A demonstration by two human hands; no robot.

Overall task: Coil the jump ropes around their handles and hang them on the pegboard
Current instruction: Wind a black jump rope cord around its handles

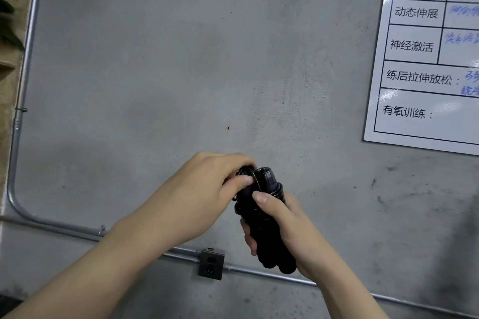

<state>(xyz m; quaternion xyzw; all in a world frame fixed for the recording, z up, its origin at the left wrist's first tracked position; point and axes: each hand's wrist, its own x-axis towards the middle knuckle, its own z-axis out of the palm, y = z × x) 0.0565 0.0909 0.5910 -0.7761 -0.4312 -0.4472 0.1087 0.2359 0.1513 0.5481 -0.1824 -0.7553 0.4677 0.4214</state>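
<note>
Two black jump rope handles (269,217) are held side by side, upright, low in the middle of the head view. A thin dark rope is wound around their upper part. My right hand (287,228) grips both handles around the middle, with the thumb pressed on the coils. My left hand (207,189) pinches the top end of the left handle, where the rope loops over. No pegboard is in view.
A grey concrete wall (181,72) fills the view. A metal conduit (23,85) runs down the left and along the bottom to a black socket box (211,264). A whiteboard chart (427,59) hangs at the upper right. A small hole (228,127) marks the wall.
</note>
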